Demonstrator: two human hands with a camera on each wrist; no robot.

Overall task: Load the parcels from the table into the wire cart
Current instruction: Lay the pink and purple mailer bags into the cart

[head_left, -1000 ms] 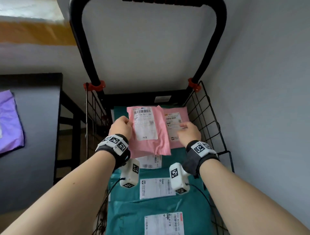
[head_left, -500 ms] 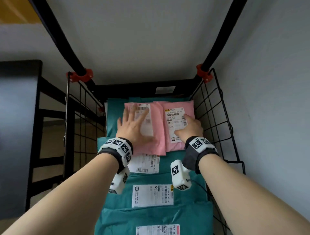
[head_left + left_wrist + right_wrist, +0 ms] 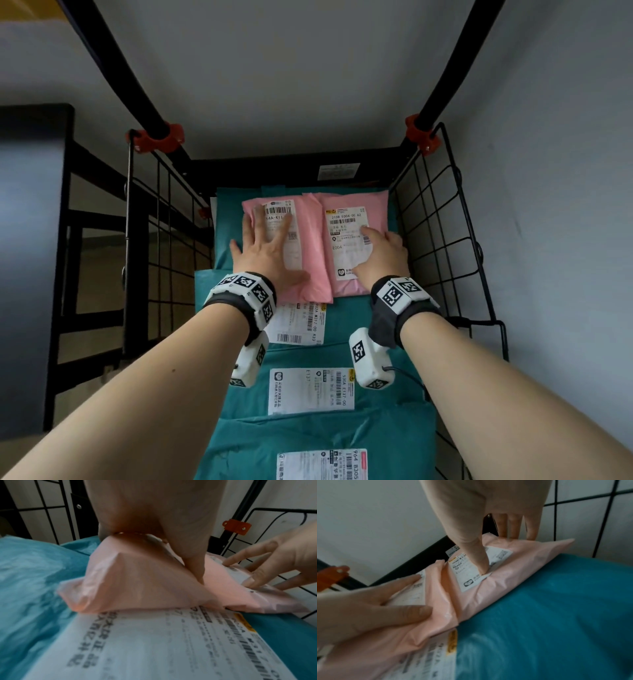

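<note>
Head view: my left hand (image 3: 270,251) lies flat, fingers spread, on the left pink parcel (image 3: 308,270); my right hand (image 3: 383,255) presses straight fingers on the right pink parcel (image 3: 356,219), both at twelve o'clock in the wire cart (image 3: 442,219). Slick bags on teal parcels (image 3: 315,431) could slide. Label reads "2108 E004-00 62".

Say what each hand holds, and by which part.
Nothing is gripped. Left hand presses flat on the left pink parcel; right hand presses the right pink parcel's label.
</note>
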